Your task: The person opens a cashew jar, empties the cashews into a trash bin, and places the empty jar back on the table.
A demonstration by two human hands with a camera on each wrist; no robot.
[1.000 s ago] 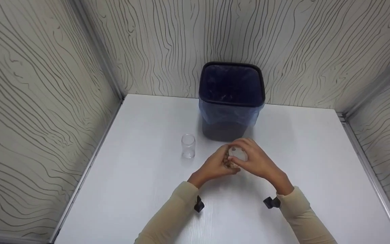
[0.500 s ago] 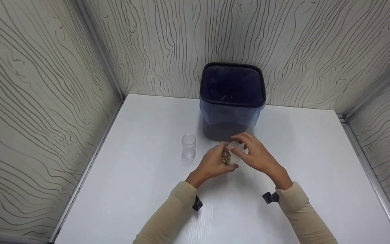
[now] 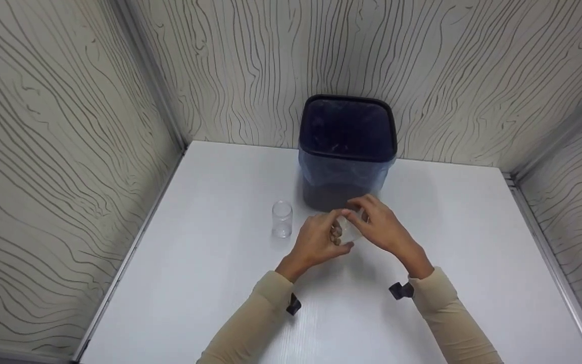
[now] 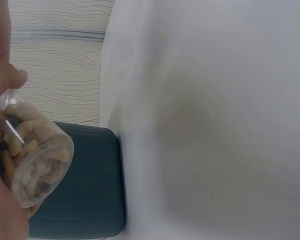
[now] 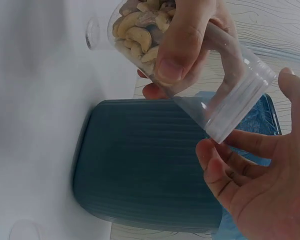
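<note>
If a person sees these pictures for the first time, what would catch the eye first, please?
Probably the clear jar of nuts near the table's middle, gripped by the left hand, with the right hand at its other end. Next is the large dark bin with a blue liner, standing just beyond the hands. Fainter is another clear container, on the table left of the hands.

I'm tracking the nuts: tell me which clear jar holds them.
The held jar, in the left hand: nuts show through its wall, whereas the standing jar, left of the bin, shows none.
</note>
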